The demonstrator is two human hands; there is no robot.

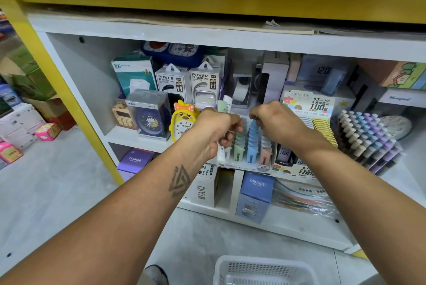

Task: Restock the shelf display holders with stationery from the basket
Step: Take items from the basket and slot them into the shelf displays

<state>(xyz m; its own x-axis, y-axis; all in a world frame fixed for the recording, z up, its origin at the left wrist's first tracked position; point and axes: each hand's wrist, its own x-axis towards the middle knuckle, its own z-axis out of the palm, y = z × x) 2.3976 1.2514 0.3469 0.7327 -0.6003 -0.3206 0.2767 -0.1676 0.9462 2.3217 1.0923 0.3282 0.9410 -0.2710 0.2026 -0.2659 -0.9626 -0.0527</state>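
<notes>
Left hand (214, 130) grips spare packs (224, 109) upright beside the display holder (251, 146); right hand (274, 121), nearer, pinches a blue pack (253, 127) directly above its row, long axis vertical; basket (260, 271) below.

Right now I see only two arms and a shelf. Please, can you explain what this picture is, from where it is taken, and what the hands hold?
No machine here: a person wears a camera on the head, looking down at their own hands. The left hand grips a few slim stationery packs. The right hand pinches at the blue packs standing in a display holder on the shelf. Beside it stand a yellow duck clock, power bank boxes and a rack of pastel pens. A white basket sits on the floor below.
</notes>
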